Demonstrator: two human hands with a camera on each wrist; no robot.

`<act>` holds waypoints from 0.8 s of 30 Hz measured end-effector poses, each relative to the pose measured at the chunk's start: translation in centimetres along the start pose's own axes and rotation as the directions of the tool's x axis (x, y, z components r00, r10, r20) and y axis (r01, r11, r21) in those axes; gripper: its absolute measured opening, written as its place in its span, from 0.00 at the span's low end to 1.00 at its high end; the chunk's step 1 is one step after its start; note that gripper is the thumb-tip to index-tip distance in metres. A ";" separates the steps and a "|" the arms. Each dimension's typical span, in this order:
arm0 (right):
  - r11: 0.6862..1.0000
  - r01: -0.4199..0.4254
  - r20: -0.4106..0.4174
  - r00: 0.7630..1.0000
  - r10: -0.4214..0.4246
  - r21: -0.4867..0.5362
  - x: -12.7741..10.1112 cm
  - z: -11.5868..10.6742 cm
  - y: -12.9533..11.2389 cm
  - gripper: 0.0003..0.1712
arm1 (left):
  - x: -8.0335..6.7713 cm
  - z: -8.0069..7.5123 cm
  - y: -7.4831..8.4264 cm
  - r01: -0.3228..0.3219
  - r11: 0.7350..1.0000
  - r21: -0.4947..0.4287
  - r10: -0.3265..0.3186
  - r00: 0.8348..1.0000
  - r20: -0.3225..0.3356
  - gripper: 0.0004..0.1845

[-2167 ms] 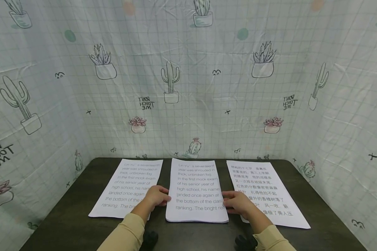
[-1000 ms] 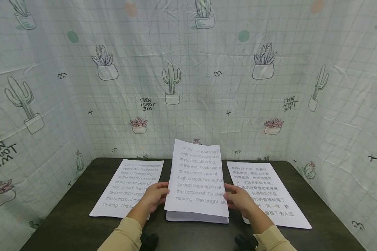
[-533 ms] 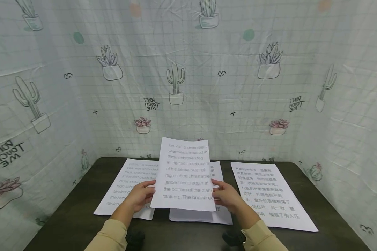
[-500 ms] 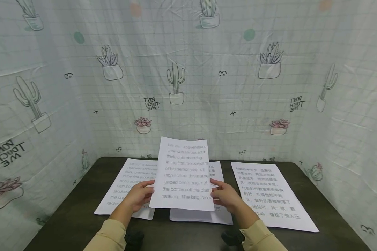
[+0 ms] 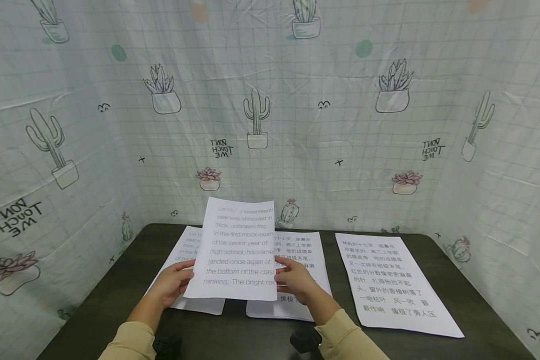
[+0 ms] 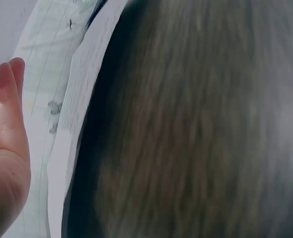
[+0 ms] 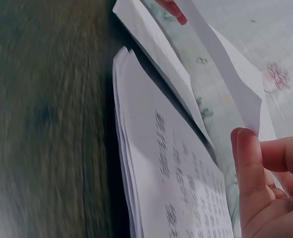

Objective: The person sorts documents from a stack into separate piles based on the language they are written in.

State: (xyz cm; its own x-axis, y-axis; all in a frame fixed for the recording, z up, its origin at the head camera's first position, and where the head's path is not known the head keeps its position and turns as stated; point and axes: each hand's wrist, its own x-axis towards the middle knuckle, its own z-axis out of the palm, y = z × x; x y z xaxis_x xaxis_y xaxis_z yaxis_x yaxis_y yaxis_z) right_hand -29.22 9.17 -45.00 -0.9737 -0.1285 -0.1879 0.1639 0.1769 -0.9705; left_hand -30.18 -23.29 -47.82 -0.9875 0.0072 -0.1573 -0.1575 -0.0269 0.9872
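Between my two hands a sheet of paper [image 5: 236, 245] with large English print is held up off the table, tilted toward me. My left hand [image 5: 171, 285] pinches its left edge and my right hand [image 5: 297, 280] pinches its right edge, as the right wrist view also shows with thumb and fingers [image 7: 248, 158]. Behind and below the sheet lies the middle paper stack [image 5: 306, 280], topped with Chinese print. The left paper stack [image 5: 207, 305] is largely covered by the raised sheet and my left hand.
To the right, a paper stack [image 5: 396, 285] with Chinese print lies flat on the dark wooden table [image 5: 234, 335]. A cactus-patterned curtain [image 5: 315, 150] encloses the back and sides.
Both hands lifted the English sheet from the middle stack and carried it left, over toward the left stack. Chinese print now shows on top of the middle stack.
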 end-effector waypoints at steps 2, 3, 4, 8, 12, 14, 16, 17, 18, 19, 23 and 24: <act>1.000 0.004 0.015 1.000 -0.004 0.005 0.1 0.6 0.0 0.34 | -0.1 -0.6 -0.1 0.011 1.000 0.013 -0.010 1.000 -0.027 0.27; 1.000 0.004 0.021 1.000 -0.004 0.007 0.1 0.9 0.0 0.34 | -0.2 -0.9 -0.1 0.015 1.000 0.018 -0.015 0.999 -0.042 0.26; 1.000 0.006 0.025 1.000 -0.006 0.008 0.1 1.3 -0.1 0.34 | -0.3 -1.2 -0.1 0.020 0.999 0.026 -0.019 0.998 -0.055 0.26; 1.000 0.015 0.031 0.999 -0.016 0.016 0.3 2.4 -0.2 0.35 | -0.5 -2.2 -0.1 0.022 0.999 0.044 -0.018 0.996 -0.092 0.25; 0.999 0.024 0.036 0.999 -0.025 0.027 0.4 3.5 -0.6 0.35 | -0.7 -3.2 -0.2 0.018 0.997 0.074 -0.009 0.994 -0.109 0.25; 0.999 0.023 0.036 0.999 -0.024 0.034 0.4 4.0 -0.8 0.34 | -0.8 -3.7 -0.3 0.019 0.996 0.092 -0.008 0.993 -0.116 0.26; 0.999 0.020 0.032 0.999 -0.022 0.037 0.4 4.5 -0.9 0.34 | -0.9 -4.1 -0.3 0.023 0.994 0.106 -0.009 0.992 -0.127 0.26; 0.999 0.020 0.030 0.999 -0.021 0.039 0.5 4.8 -1.0 0.34 | -0.9 -4.3 -0.3 0.027 0.993 0.113 -0.011 0.991 -0.136 0.26; 0.999 0.020 0.029 0.999 -0.021 0.042 0.5 5.0 -1.0 0.34 | -1.0 -4.4 -0.3 0.029 0.992 0.119 -0.012 0.990 -0.139 0.26; 0.999 0.019 0.028 0.999 -0.020 0.044 0.5 5.3 -1.1 0.34 | -1.0 -4.6 -0.2 0.031 0.992 0.122 -0.013 0.989 -0.144 0.26; 0.999 0.015 0.027 1.000 -0.016 0.043 0.6 6.1 -1.2 0.33 | -1.1 -5.3 -0.1 0.037 0.989 0.143 -0.012 0.986 -0.166 0.25; 0.999 0.015 0.027 1.000 -0.016 0.044 0.7 6.3 -1.2 0.33 | -1.1 -5.4 0.0 0.035 0.989 0.147 -0.010 0.985 -0.170 0.25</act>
State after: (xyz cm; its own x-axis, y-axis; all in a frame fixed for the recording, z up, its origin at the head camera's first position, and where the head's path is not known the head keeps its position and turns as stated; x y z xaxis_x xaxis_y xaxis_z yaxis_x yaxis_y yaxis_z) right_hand -29.09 2.76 -44.90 -0.9717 -0.1573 -0.1763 0.1562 0.1321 -0.9788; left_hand -29.10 -28.70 -47.83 -0.9720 -0.1622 -0.1697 -0.1902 0.1206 0.9743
